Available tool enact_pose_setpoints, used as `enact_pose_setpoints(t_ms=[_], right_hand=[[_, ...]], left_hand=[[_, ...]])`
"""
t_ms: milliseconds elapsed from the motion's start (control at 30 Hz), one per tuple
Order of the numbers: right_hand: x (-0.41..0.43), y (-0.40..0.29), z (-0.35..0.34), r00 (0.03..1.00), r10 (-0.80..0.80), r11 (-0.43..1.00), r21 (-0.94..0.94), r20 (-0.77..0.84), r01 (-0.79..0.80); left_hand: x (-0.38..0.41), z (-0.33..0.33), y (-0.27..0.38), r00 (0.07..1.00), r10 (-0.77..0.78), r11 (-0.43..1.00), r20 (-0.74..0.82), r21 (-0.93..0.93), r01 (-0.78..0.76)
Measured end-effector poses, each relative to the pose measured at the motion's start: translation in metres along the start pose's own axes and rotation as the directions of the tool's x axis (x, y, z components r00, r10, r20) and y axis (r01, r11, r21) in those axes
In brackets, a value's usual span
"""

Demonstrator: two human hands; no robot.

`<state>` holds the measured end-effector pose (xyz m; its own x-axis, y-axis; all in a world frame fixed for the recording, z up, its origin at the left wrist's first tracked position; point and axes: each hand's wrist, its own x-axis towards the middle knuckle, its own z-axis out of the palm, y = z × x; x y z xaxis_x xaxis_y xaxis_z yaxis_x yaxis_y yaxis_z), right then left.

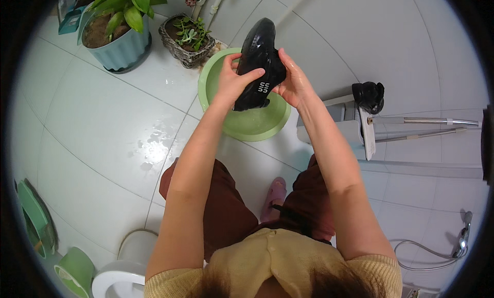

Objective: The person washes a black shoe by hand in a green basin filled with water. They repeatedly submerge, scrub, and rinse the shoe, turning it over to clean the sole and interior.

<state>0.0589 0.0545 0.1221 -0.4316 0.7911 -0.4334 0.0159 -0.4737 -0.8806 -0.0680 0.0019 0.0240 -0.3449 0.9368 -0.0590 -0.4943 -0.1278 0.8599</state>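
Observation:
Both my hands hold a wet black shoe (257, 62) above a light green plastic basin (258, 124) on the tiled floor. My left hand (235, 80) grips one side, its thumb lying across the shoe's face. Around the other side curves my right hand (295, 80), its palm wet. The rounded toe points away from me, and pale marks show on the shoe's side near my left thumb. Behind the shoe, part of the basin's inside is hidden. Another black shoe (368, 97) rests at the right, on top of a white ledge or container.
A potted plant in a blue pot (119, 51) and a stone-like planter (187, 43) stand beyond the basin at left. Water spots mark the floor (154, 143). A toilet (123, 276) and green bin (75, 271) are lower left; mop-like poles (424, 121) and a shower hose (424, 255) are right.

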Motion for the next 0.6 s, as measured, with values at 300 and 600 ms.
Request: enact_pose_setpoints(t_ms=[300,600], right_hand=[[0.023,0.022,-0.017,0.985,-0.128,0.982,0.121,-0.119,0.142],[0.011,0.017,-0.042,0.998,-0.056,0.928,0.369,-0.002,0.053]], left_hand=[[-0.014,0.048,-0.034,0.875,0.483,0.527,0.021,0.792,-0.309],[0.005,0.016,-0.044,0.765,-0.594,0.718,0.248,-0.264,0.644]])
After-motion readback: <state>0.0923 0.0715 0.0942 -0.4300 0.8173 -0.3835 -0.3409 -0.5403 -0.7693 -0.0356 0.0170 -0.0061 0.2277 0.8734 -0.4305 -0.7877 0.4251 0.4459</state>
